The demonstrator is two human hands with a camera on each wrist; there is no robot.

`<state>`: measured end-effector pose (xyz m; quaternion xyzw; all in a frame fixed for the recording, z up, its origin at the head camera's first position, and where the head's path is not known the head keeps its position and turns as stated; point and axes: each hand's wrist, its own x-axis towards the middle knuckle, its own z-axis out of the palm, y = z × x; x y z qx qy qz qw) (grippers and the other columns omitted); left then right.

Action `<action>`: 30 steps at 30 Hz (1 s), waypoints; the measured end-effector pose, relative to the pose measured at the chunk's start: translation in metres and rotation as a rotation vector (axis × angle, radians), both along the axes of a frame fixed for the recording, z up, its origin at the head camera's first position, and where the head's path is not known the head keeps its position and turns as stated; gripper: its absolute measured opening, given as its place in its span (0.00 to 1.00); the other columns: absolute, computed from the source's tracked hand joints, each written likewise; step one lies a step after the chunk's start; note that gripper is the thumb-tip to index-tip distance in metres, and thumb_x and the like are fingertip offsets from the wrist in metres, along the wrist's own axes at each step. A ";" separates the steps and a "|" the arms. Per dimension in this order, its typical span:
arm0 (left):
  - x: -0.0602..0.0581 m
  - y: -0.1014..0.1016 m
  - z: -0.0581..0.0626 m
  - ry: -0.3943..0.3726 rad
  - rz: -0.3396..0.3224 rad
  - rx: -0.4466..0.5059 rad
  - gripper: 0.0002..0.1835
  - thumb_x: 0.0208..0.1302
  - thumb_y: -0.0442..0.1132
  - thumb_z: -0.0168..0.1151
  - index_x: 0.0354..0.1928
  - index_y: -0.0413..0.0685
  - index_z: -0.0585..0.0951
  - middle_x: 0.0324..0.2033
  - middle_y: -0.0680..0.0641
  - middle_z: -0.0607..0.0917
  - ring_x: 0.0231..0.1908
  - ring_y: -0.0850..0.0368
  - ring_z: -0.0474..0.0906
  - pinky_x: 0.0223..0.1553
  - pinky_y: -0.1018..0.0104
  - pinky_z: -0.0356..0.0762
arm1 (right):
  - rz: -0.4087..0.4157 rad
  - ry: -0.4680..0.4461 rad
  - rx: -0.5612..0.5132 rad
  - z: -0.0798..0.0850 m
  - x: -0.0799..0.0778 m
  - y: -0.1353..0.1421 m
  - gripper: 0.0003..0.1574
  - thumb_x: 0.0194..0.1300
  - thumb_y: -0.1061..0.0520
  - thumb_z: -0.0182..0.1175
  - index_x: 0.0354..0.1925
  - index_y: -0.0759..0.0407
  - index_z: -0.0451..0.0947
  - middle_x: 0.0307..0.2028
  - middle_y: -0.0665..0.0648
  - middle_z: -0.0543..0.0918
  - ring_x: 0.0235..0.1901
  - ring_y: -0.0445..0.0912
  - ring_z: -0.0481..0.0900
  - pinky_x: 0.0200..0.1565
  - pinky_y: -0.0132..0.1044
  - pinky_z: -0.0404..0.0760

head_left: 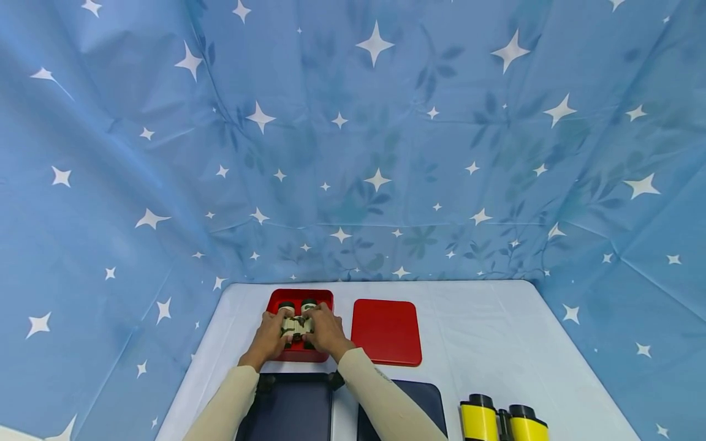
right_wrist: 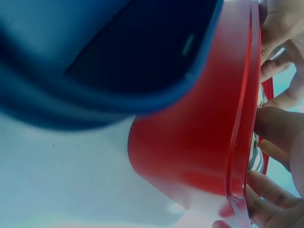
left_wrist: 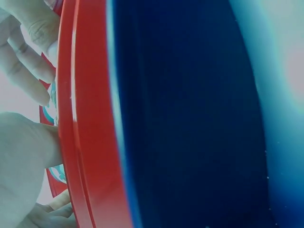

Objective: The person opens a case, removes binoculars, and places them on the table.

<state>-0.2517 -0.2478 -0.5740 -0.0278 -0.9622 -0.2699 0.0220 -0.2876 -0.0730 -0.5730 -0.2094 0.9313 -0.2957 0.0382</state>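
Observation:
Camouflage-patterned binoculars (head_left: pixel 296 326) lie inside a red box (head_left: pixel 329 297), barrels pointing away in the head view. My left hand (head_left: pixel 269 334) grips their left side, and my right hand (head_left: pixel 326 331) grips the right side. Both hands reach over the near part of the box. In the left wrist view the red box wall (left_wrist: pixel 97 123) hides most of the binoculars, with the left hand (left_wrist: pixel 23 159) at its rim. The right wrist view shows the right hand (right_wrist: pixel 285 137) at the rim, fingers reaching inside, where small patterned patches show.
A red lid (head_left: pixel 386 332) lies right of the box. Nearer stand a dark blue tray (head_left: pixel 292 407) and a dark blue flat panel (head_left: pixel 427 401), partly under the right sleeve. Yellow and black binoculars (head_left: pixel 478 419) stand at the front right of the white table (head_left: pixel 496 343).

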 end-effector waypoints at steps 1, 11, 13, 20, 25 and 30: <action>0.001 0.000 -0.001 0.004 0.000 -0.002 0.26 0.64 0.27 0.73 0.61 0.46 0.75 0.53 0.28 0.72 0.46 0.39 0.78 0.48 0.40 0.81 | 0.001 -0.001 -0.003 0.000 0.000 0.001 0.33 0.63 0.52 0.78 0.66 0.51 0.83 0.63 0.58 0.80 0.60 0.51 0.80 0.55 0.55 0.81; 0.004 0.002 0.008 0.028 0.010 0.012 0.26 0.66 0.30 0.73 0.64 0.47 0.75 0.55 0.29 0.72 0.47 0.36 0.82 0.54 0.37 0.81 | -0.004 -0.019 -0.093 0.005 -0.002 0.009 0.34 0.62 0.55 0.79 0.66 0.48 0.82 0.59 0.59 0.77 0.54 0.50 0.79 0.52 0.50 0.76; 0.005 0.004 0.012 0.029 0.015 0.016 0.27 0.67 0.30 0.73 0.64 0.48 0.75 0.56 0.29 0.71 0.48 0.36 0.82 0.55 0.37 0.81 | -0.011 -0.020 -0.112 0.007 -0.003 0.011 0.34 0.62 0.55 0.79 0.66 0.47 0.82 0.58 0.59 0.77 0.53 0.50 0.78 0.51 0.48 0.75; 0.006 0.011 0.018 0.046 0.008 0.024 0.28 0.67 0.31 0.73 0.66 0.48 0.75 0.57 0.31 0.71 0.47 0.40 0.81 0.53 0.41 0.81 | -0.039 0.013 -0.171 0.011 -0.004 0.018 0.33 0.58 0.55 0.82 0.62 0.47 0.84 0.56 0.59 0.77 0.50 0.49 0.79 0.50 0.45 0.78; 0.006 0.014 0.022 0.103 0.010 0.026 0.29 0.66 0.31 0.74 0.66 0.49 0.75 0.56 0.32 0.72 0.45 0.42 0.81 0.52 0.43 0.81 | -0.047 0.035 -0.208 0.013 -0.008 0.022 0.32 0.57 0.56 0.82 0.60 0.47 0.85 0.54 0.59 0.76 0.46 0.47 0.77 0.46 0.41 0.80; 0.005 0.019 0.027 0.151 -0.001 0.031 0.29 0.65 0.31 0.75 0.66 0.49 0.76 0.56 0.32 0.73 0.48 0.41 0.81 0.55 0.42 0.81 | -0.075 0.050 -0.238 0.018 -0.009 0.026 0.33 0.56 0.57 0.83 0.60 0.46 0.86 0.54 0.59 0.77 0.45 0.45 0.76 0.43 0.37 0.80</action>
